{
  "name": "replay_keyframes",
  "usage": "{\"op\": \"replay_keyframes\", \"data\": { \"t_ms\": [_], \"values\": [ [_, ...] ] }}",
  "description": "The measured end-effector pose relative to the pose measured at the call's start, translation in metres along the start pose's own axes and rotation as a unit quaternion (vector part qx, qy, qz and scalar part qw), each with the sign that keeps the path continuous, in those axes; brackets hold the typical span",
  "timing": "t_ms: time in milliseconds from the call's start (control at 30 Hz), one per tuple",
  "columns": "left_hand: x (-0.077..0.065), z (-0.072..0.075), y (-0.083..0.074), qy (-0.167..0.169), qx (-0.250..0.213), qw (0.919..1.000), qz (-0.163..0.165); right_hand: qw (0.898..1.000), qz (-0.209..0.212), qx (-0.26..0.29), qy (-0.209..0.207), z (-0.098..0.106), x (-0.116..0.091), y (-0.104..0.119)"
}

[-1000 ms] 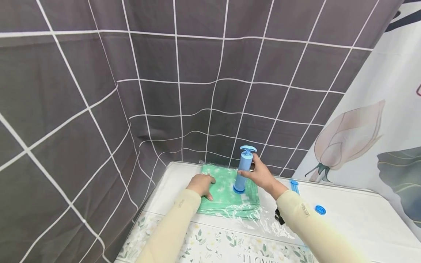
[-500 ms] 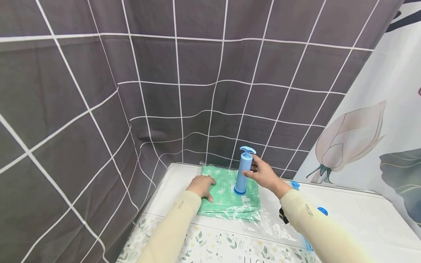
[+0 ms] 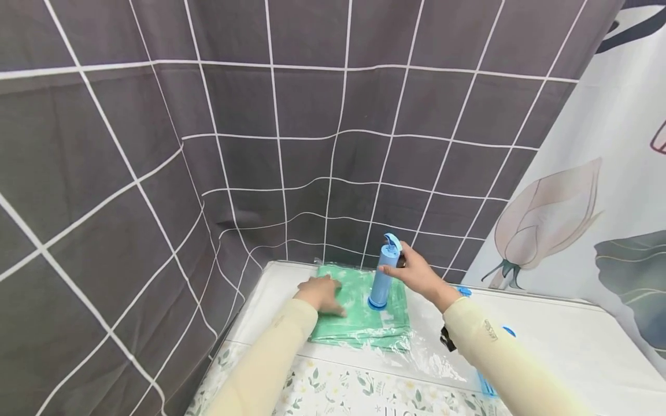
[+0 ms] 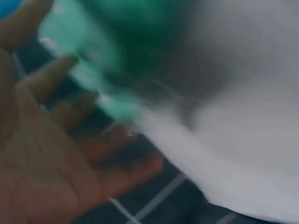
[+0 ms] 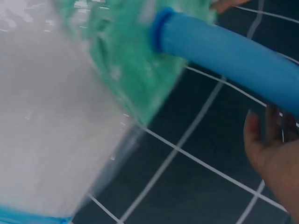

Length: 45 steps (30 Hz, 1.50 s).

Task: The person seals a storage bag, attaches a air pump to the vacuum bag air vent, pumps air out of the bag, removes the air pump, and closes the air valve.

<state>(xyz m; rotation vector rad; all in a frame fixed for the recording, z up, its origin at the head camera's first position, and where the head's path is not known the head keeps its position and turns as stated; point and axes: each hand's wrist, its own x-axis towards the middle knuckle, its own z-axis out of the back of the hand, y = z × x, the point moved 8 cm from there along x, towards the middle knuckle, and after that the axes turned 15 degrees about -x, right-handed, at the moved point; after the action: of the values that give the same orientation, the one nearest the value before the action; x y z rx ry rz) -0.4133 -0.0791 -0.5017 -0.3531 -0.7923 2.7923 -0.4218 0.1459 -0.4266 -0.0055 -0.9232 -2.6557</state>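
A blue hand pump (image 3: 381, 283) stands, slightly tilted, on a clear plastic bag (image 3: 434, 364) that holds folded green cloth (image 3: 359, 289). My right hand (image 3: 416, 274) grips the pump's barrel near the top, thumb on one side and fingers behind; the curved handle sits above it. In the right wrist view the pump's wide base (image 5: 161, 30) meets the bag over the cloth. My left hand (image 3: 319, 293) is spread at the cloth's left side. Its fingers look straight and blurred in the left wrist view, holding nothing; contact with the bag cannot be told.
A round blue cap (image 3: 509, 331) peeks out behind the right sleeve. Blue strip pieces (image 3: 486, 384) lie near that forearm, and another blue piece (image 3: 464, 291) lies farther back. A dark gridded curtain (image 3: 312, 156) hangs behind and left of the white table (image 3: 562, 329).
The pump's handle has turned about the barrel, and the right hand has shifted slightly with it. The left hand's fingers have spread, its thumb reaching farther right. The view has tilted a little.
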Motion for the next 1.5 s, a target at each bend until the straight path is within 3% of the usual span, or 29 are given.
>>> {"op": "replay_keyframes", "data": {
  "t_ms": [133, 233, 333, 433, 567, 733, 900, 1067, 1233, 1367, 1500],
  "values": [
    [-0.004, 0.002, -0.046, -0.062, -0.070, 0.9942, -0.052, 0.999, 0.030, 0.038, 0.017, 0.009, 0.002, 0.011],
    [-0.002, -0.001, -0.074, -0.120, -0.162, 0.9752, -0.091, 0.998, 0.041, 0.037, 0.026, 0.012, 0.003, 0.015],
    [-0.003, -0.004, -0.087, -0.169, -0.226, 0.9544, -0.097, 0.998, 0.046, 0.017, 0.031, 0.011, 0.002, 0.016],
    [-0.002, -0.007, -0.089, -0.200, -0.248, 0.9435, -0.091, 0.999, 0.046, -0.008, 0.026, 0.010, 0.001, 0.018],
    [0.005, -0.012, -0.085, -0.204, -0.249, 0.9416, -0.098, 0.999, 0.020, -0.028, -0.003, 0.011, -0.001, 0.017],
    [0.012, -0.013, -0.082, -0.160, -0.268, 0.9424, -0.120, 0.996, -0.010, -0.072, -0.051, 0.016, 0.000, 0.018],
    [0.022, -0.013, -0.077, -0.100, -0.311, 0.9360, -0.130, 0.987, -0.036, -0.123, -0.095, 0.016, -0.001, 0.020],
    [0.025, -0.016, -0.079, -0.089, -0.337, 0.9281, -0.131, 0.990, -0.039, -0.111, -0.076, 0.018, -0.002, 0.017],
    [0.023, -0.026, -0.086, -0.126, -0.346, 0.9228, -0.115, 0.999, -0.017, -0.028, -0.007, 0.026, -0.004, 0.011],
    [0.020, -0.025, -0.091, -0.196, -0.325, 0.9191, -0.106, 0.998, -0.004, 0.048, 0.043, 0.030, -0.003, 0.009],
    [0.018, -0.024, -0.091, -0.230, -0.300, 0.9212, -0.092, 0.998, -0.004, 0.046, 0.052, 0.031, 0.000, 0.007]
  ]
}}
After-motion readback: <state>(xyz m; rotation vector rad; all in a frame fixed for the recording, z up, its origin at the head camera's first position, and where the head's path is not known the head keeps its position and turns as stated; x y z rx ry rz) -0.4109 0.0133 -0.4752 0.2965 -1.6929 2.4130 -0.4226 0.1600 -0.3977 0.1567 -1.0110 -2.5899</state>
